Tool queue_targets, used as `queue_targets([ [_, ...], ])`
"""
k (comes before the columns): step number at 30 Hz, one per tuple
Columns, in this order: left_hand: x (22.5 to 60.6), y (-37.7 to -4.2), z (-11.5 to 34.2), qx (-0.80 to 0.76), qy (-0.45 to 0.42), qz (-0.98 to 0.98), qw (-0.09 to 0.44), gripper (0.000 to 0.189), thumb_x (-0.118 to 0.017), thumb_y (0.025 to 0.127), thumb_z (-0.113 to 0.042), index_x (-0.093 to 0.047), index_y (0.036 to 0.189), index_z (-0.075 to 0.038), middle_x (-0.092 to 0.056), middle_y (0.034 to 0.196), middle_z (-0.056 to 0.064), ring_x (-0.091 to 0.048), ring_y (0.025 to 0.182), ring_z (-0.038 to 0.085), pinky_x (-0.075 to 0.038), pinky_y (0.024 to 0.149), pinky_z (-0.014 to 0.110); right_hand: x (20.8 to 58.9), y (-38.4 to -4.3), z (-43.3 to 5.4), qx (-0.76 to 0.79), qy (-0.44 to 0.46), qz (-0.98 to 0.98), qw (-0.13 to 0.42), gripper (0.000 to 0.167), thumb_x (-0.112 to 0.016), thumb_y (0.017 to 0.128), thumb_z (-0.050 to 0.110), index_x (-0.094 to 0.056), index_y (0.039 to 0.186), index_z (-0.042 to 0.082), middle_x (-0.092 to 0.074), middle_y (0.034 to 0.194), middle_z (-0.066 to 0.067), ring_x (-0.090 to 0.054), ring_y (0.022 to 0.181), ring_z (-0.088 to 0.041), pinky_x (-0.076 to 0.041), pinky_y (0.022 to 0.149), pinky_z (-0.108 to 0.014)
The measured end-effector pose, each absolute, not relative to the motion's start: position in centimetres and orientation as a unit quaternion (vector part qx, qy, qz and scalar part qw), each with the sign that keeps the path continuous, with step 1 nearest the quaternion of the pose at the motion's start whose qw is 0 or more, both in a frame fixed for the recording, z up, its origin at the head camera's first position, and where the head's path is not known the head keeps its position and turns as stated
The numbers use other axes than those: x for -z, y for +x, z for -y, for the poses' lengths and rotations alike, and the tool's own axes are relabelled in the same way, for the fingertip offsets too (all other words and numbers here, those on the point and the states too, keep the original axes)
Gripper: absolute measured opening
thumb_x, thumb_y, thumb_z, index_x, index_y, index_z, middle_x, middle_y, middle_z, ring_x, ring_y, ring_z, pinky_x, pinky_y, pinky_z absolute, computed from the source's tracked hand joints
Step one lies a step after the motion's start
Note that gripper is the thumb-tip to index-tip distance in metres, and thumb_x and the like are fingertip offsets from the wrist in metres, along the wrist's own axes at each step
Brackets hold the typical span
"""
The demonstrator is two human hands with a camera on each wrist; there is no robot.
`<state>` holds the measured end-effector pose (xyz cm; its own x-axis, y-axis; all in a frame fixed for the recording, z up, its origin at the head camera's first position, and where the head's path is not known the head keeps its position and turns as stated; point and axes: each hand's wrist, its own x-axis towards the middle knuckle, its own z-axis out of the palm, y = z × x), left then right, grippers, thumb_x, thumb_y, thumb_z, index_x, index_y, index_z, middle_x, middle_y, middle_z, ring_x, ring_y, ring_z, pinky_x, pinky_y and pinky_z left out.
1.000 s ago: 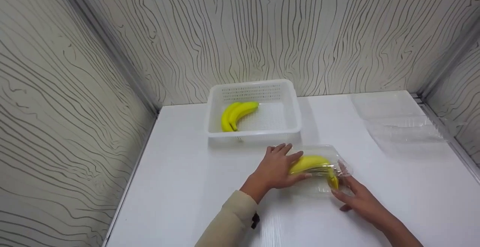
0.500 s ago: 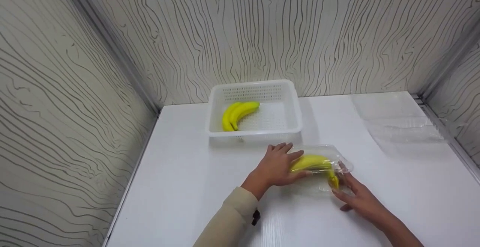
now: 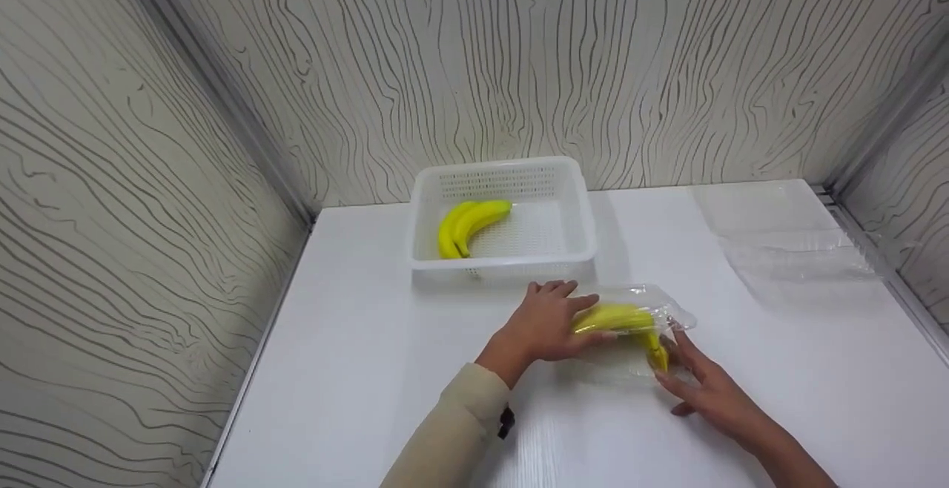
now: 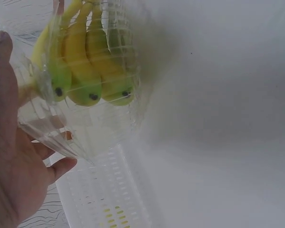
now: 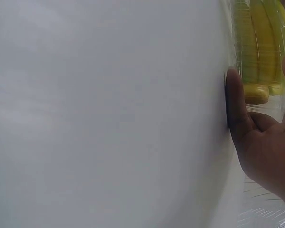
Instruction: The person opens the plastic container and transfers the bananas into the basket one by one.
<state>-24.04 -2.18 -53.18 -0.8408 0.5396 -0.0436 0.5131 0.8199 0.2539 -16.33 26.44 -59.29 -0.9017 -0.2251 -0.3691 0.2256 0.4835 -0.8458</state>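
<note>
A clear plastic clamshell box [image 3: 630,380] lies near the table's middle with a bunch of yellow bananas [image 3: 615,317] inside. Its lid [image 3: 645,294] lies over the bunch. Across the lid's left end rests my left hand [image 3: 545,322], fingers spread toward the far side and thumb along the front. At the box's right end, my right hand [image 3: 704,391] holds on with the thumb low in front and a finger up at the lid's corner. Green-tipped banana ends [image 4: 92,95] show through the plastic in the left wrist view. The box's far rim is partly hidden by the left hand.
A white slotted basket [image 3: 500,264] with bananas [image 3: 474,225] at its left stands behind the box. More clear plastic boxes [image 3: 801,251] lie open at the back right. Patterned panels [image 3: 504,65] wall in the table [image 3: 348,369].
The lid's front edge has come slightly up and back over the bananas. My left hand has shifted slightly away from me; the right hand stays nearly in place.
</note>
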Motion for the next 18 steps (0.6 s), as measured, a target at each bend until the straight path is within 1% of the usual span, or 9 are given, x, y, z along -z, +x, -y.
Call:
queue_targets([
  [1,53.16,-24.06,2.17,-0.119,0.275,-0.952,0.060,0.077,-0.040,0.096,-0.085,-0.054,0.156,-0.039,-0.055,0.164,-0.001,-0.049,0.154,0.025,-0.039,0.127,0.054,59.28,-16.33,-26.45,0.509,0.000,-0.831,0.222,0.099,-0.065,0.106,0.042,0.007,0.173,0.027,-0.016,0.178,-0.025,-0.049,0.147,-0.049,-0.065,0.078,-0.035],
  [4,53.06,-24.10,2.14,-0.125,0.275,-0.951,0.065,0.078,-0.040,0.096,-0.086,-0.054,0.156,-0.039,-0.055,0.164,-0.001,-0.049,0.154,0.025,-0.039,0.127,0.055,59.24,-16.29,-26.48,0.510,0.002,-0.830,0.227,0.098,-0.063,0.107,0.044,0.008,0.172,0.030,-0.013,0.179,-0.023,-0.036,0.155,-0.053,-0.065,0.079,-0.035],
  [6,53.02,-24.16,2.13,-0.126,0.277,-0.950,0.067,0.078,-0.039,0.096,-0.086,-0.054,0.157,-0.039,-0.054,0.164,0.000,-0.049,0.154,0.025,-0.038,0.128,0.055,59.23,-16.25,-26.51,0.509,-0.002,-0.830,0.228,0.098,-0.062,0.107,0.043,0.009,0.172,0.030,-0.012,0.178,-0.024,-0.034,0.155,-0.055,-0.065,0.080,-0.035],
  [10,52.93,-24.42,2.17,-0.130,0.277,-0.949,0.077,0.078,-0.041,0.096,-0.085,-0.053,0.157,-0.038,-0.053,0.165,0.001,-0.048,0.155,0.026,-0.037,0.128,0.057,59.13,-16.31,-26.49,0.509,-0.004,-0.829,0.230,0.097,-0.062,0.107,0.044,0.010,0.172,0.033,-0.011,0.178,-0.024,-0.036,0.154,-0.055,-0.065,0.080,-0.036],
  [14,52.66,-24.71,2.24,-0.138,0.279,-0.946,0.094,0.078,-0.041,0.098,-0.083,-0.053,0.158,-0.036,-0.053,0.166,0.004,-0.047,0.156,0.027,-0.035,0.129,0.059,59.05,-16.40,-26.47,0.508,0.000,-0.830,0.232,0.096,-0.062,0.107,0.044,0.009,0.171,0.041,-0.010,0.179,-0.024,-0.045,0.150,-0.052,-0.065,0.080,-0.036],
  [18,52.29,-24.88,2.36,-0.147,0.281,-0.943,0.106,0.077,-0.040,0.099,-0.082,-0.052,0.158,-0.035,-0.055,0.164,0.003,-0.048,0.155,0.027,-0.035,0.129,0.059,58.99,-16.30,-26.43,0.506,-0.002,-0.830,0.235,0.095,-0.062,0.107,0.045,0.010,0.170,0.044,-0.009,0.179,-0.024,-0.045,0.149,-0.052,-0.065,0.080,-0.036],
])
